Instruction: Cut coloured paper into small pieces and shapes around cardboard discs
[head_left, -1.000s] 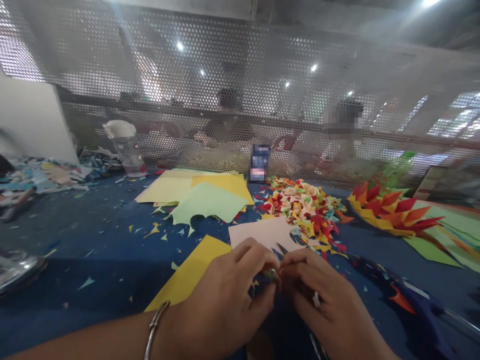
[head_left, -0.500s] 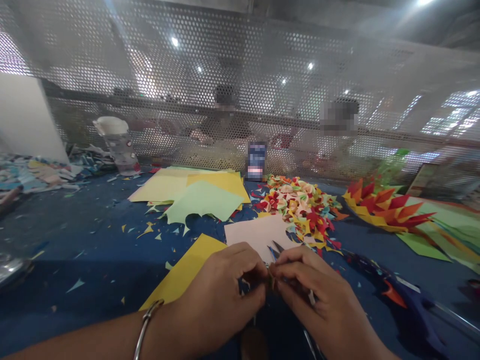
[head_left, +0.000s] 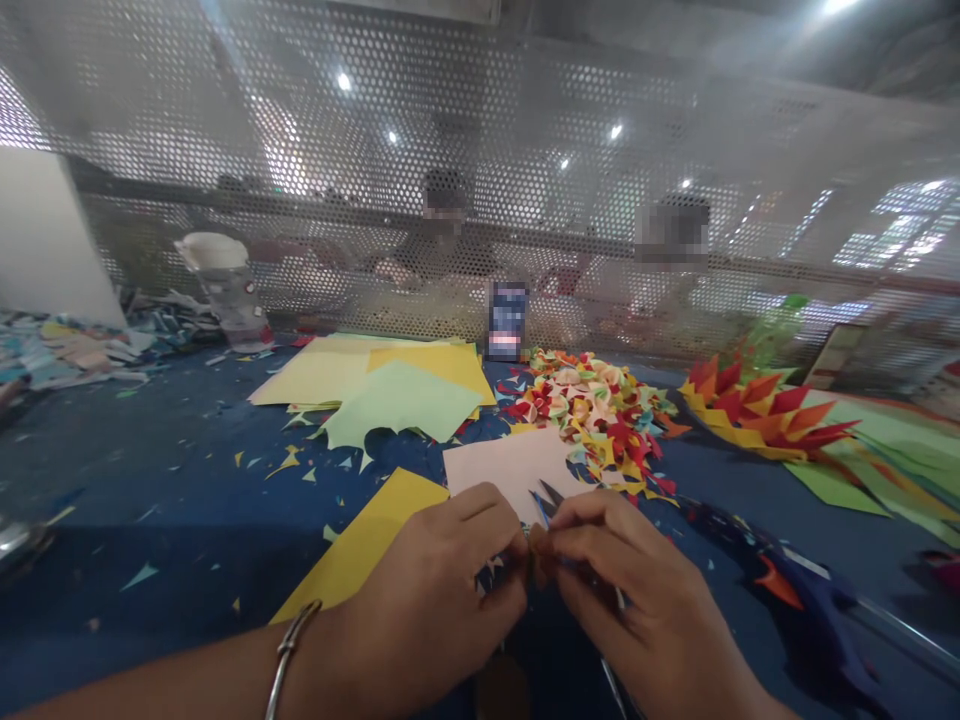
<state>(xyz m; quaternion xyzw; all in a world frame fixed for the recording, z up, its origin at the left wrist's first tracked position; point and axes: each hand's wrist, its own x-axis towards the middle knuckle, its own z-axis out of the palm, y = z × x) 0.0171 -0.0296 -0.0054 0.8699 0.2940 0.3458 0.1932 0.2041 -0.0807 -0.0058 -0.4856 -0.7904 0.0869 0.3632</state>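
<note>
My left hand [head_left: 439,590] and my right hand [head_left: 637,600] meet low in the middle of the view, fingertips pinched together on a tiny folded piece of paper [head_left: 529,543]. Scissor tips [head_left: 547,497] poke out just beyond my right fingers, and a thin metal part runs under that hand. A metal bangle [head_left: 289,650] sits on my left wrist. A pink sheet [head_left: 502,465] and a yellow sheet [head_left: 360,545] lie on the blue table [head_left: 172,490] right beyond my hands.
A heap of small folded coloured paper pieces [head_left: 592,410] lies behind the pink sheet. Green and yellow sheets [head_left: 390,385], a red-orange spiked paper row [head_left: 765,425], a phone [head_left: 506,320], a plastic cup [head_left: 221,285], a glue gun [head_left: 780,590]. Perforated screen with people behind.
My hands stay pinched together on the small piece, shifting slightly left and up in view. The camera has turned a little, so the table things slid leftward.
</note>
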